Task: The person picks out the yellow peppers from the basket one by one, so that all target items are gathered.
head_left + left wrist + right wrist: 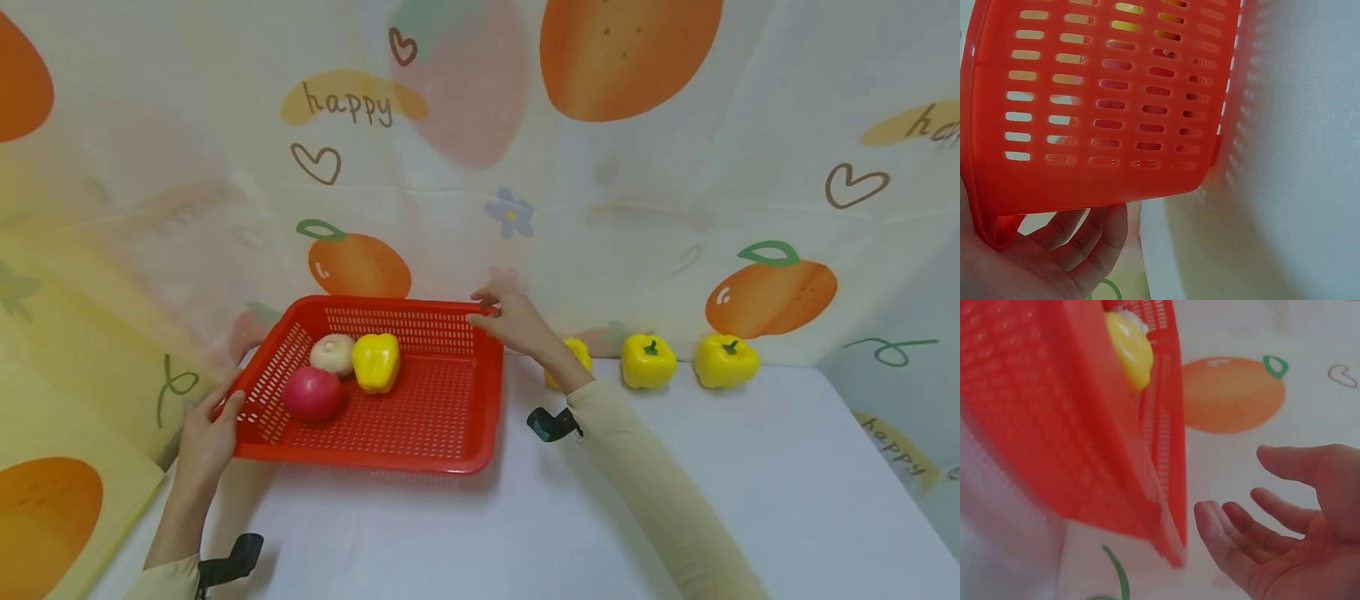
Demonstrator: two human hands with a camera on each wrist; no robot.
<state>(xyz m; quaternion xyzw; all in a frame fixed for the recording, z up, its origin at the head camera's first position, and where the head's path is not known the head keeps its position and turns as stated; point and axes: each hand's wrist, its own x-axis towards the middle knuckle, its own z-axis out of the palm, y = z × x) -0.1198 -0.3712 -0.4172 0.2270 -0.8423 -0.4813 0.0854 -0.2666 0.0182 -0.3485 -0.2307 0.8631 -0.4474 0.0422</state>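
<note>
A red plastic basket (420,417) with slotted walls holds a yellow bell pepper (377,363), a round pinkish-red fruit (313,394) and a cream-coloured round item (332,355), all grouped at its left. My left hand (204,437) grips the basket's left side, thumb over the rim and fingers curled against the outside, as the left wrist view shows. Around the back right corner hovers my right hand (517,321). In the right wrist view, its fingers (1235,556) are loosely bent and spread apart from the rim, with nothing between them.
Along the back of the white table (600,500) stand three more yellow bell peppers: one (577,358) partly behind my right forearm, another (648,362) beside it, and the last (726,361) farther right. A fruit-printed cloth (600,183) hangs directly behind the table.
</note>
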